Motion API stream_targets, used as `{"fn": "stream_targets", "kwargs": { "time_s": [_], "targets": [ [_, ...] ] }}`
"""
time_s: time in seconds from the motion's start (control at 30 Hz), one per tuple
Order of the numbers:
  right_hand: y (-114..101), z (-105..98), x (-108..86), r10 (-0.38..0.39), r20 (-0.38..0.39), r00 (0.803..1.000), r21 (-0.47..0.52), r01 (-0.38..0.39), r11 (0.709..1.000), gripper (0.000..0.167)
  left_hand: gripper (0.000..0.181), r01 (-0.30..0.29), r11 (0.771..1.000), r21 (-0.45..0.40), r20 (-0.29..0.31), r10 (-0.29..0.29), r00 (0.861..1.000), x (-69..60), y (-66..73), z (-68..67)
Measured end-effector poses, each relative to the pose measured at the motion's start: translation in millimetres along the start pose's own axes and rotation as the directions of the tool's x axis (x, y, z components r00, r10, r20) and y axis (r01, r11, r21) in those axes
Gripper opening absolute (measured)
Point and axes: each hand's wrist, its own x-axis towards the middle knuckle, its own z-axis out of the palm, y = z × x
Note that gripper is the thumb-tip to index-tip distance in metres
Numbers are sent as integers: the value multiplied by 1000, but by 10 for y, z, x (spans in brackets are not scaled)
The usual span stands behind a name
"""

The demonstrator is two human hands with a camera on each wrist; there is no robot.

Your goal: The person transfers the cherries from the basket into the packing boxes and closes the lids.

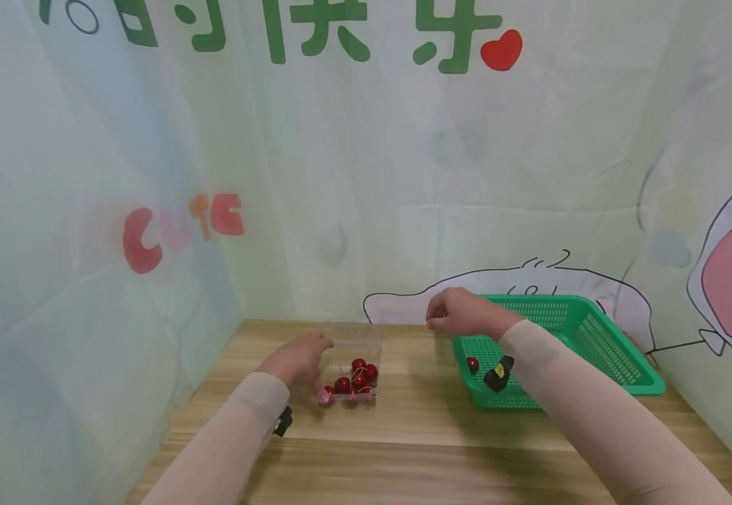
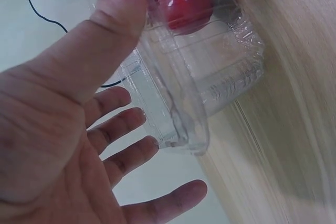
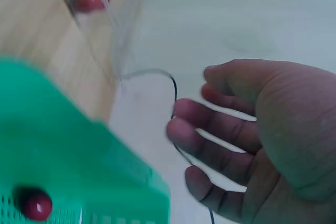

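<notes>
A clear plastic box [image 1: 375,344] holding several red cherries [image 1: 358,379] stands on the table, left of centre. My left hand [image 1: 299,361] is at its left side, thumb by the front corner and fingers spread. In the left wrist view the thumb [image 2: 113,19] overlaps the box wall near a cherry [image 2: 185,3]; contact is hard to tell. My right hand [image 1: 463,312] hovers over the left rim of a green basket [image 1: 646,382], fingers loosely bent and holding nothing, as the right wrist view shows. One cherry [image 1: 472,365] lies inside the basket's left end.
The wooden table [image 1: 404,463] ends at a printed cloth backdrop [image 1: 341,175] behind, with cloth on the left and right too. Basket and box stand apart, with bare wood between them. A small black device [image 1: 498,374] is strapped under the right wrist.
</notes>
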Motion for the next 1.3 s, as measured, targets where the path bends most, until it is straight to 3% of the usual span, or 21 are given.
{"fn": "stream_targets", "kwargs": {
  "time_s": [0.43,0.6,0.7,0.9,1.13,1.3],
  "targets": [
    [695,-117,-43,141,85,986,-14,-140,990,19,118,8,1000,9,-3,-8,1000,-3,-48,23],
    [907,-17,-55,206,191,960,2,-211,978,20,120,9,1000,9,-1,-9,1000,-5,-40,18],
    [1004,101,-49,206,242,948,14,-216,976,21,121,5,1000,6,1,-5,1000,-12,-36,19],
    [915,238,-131,194,327,925,43,-220,975,26,121,-3,1000,7,2,3,1000,-11,-53,33],
    [881,327,-92,273,379,884,82,-326,942,32,122,-4,1000,4,-2,4,1000,-25,-57,24],
    [900,390,-63,266,370,890,98,-322,942,27,121,-1,1000,5,-4,1,1000,-26,-51,16]
  ]
}}
